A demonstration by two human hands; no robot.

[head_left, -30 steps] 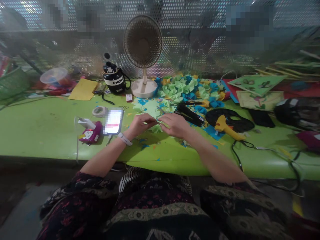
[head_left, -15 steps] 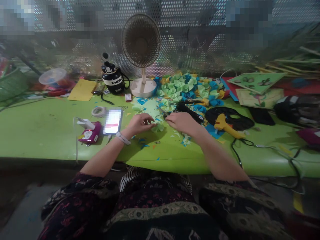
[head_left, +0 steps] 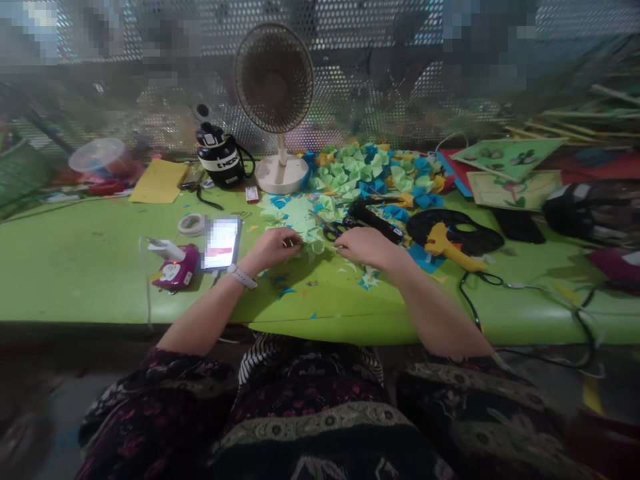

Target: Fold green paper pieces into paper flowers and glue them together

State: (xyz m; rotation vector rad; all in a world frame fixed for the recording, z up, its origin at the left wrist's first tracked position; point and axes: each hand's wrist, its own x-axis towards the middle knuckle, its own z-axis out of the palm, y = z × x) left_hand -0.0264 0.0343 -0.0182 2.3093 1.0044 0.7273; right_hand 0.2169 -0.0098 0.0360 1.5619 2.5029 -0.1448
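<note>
My left hand [head_left: 277, 247], with a pale watch strap [head_left: 243, 276] at its wrist, is closed with curled fingers at the edge of light green paper pieces [head_left: 295, 215]. What its fingers hold, if anything, is hidden. A curled light green paper piece [head_left: 316, 247] lies just right of those fingertips. My right hand [head_left: 364, 247] is closed too, thumb and fingers together, and its grip is too small to make out. Just beyond its fingertips, dark-handled scissors [head_left: 334, 230] rest on the paper scraps.
Folded paper flowers [head_left: 370, 170] are heaped behind, beside a white fan [head_left: 281, 175]. A lit phone [head_left: 221, 244], tape roll [head_left: 192, 225] and purple charger block [head_left: 175, 268] lie left. A yellow glue gun [head_left: 453, 248] lies right, on a black palette [head_left: 480, 235].
My right hand has come away from the scissors, which now lie apart from its fingers. My left hand has drawn slightly left, its fingers more curled. The whole view has shifted a little.
</note>
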